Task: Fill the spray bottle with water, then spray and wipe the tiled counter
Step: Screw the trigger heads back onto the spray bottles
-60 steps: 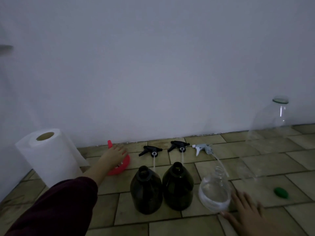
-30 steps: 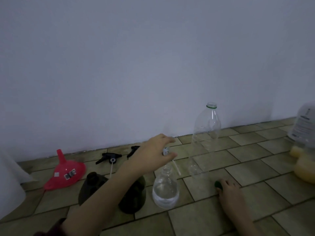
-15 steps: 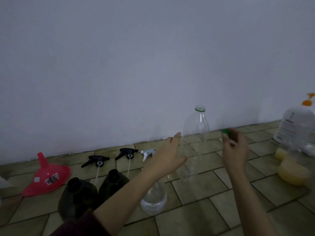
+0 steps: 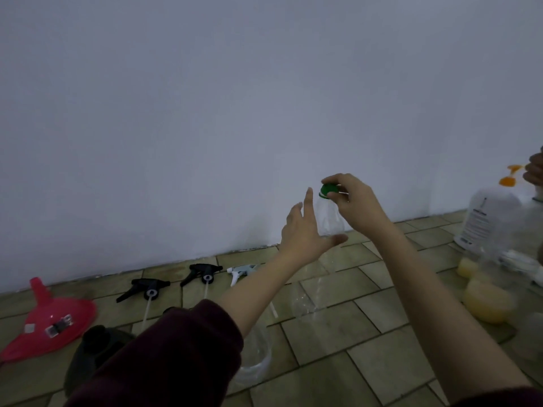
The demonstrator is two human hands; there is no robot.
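Right hand (image 4: 349, 204) is up at the neck of the tall clear bottle (image 4: 329, 221), fingers and thumb curled over the green cap (image 4: 328, 190), pinching it right at the bottle's mouth. Left hand (image 4: 305, 233) comes in from the other side, fingers straight and spread, thumb stretched out low across the front of the bottle; whether the palm actually touches the plastic, I cannot tell. A dark maroon sleeve (image 4: 176, 356) covers the left forearm near the camera, while the right forearm is bare.

Down below, a counter (image 4: 382, 362) of greenish-tan tiles runs to a plain pale wall (image 4: 235, 98). The light is dim.

Now the containers. The tall bottle is see-through and looks empty. The small clear spray bottle (image 4: 254, 356) stands on the tiles under the left forearm, uncapped, with some water in the bottom. Just left of it is a dark bottle (image 4: 94, 353), contents hidden. Along the wall lie two black trigger heads (image 4: 144, 289) (image 4: 202, 271) and one white trigger head (image 4: 242, 271), tubes pointing toward the camera. A red funnel (image 4: 50, 321) lies on its side at far left. At right stand a white pump bottle (image 4: 490, 221) with an orange nozzle and clear tubs of yellowish liquid (image 4: 484, 301).
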